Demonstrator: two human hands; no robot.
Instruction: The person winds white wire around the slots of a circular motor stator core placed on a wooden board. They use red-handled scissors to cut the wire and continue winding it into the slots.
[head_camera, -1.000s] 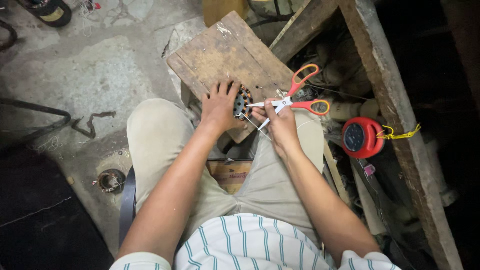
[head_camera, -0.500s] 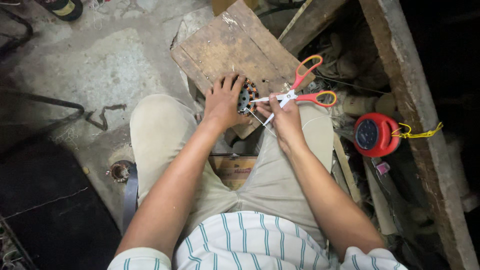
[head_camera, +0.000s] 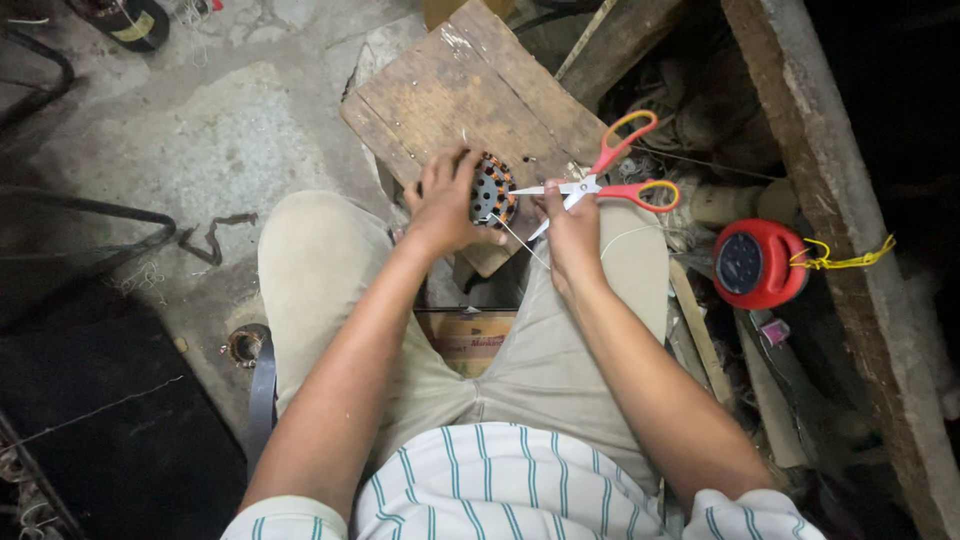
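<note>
Rough concrete floor (head_camera: 200, 140) spreads under a worn wooden board (head_camera: 470, 90), serving as worktop between the seated person's knees. At its near edge sits a round motor stator (head_camera: 494, 189) with orange windings, its flat face upward. Left hand (head_camera: 445, 205) cups it, fingers curled around its left rim. Right hand (head_camera: 572, 225) rests just right of it, fingers pinching a thin white string (head_camera: 520, 242); orange-handled scissors (head_camera: 600, 185) lie across that hand, blades pointing left toward the stator, handles right.

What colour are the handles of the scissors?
Red-orange handles with yellow inner edges on the scissors, seen in the head view.
</note>
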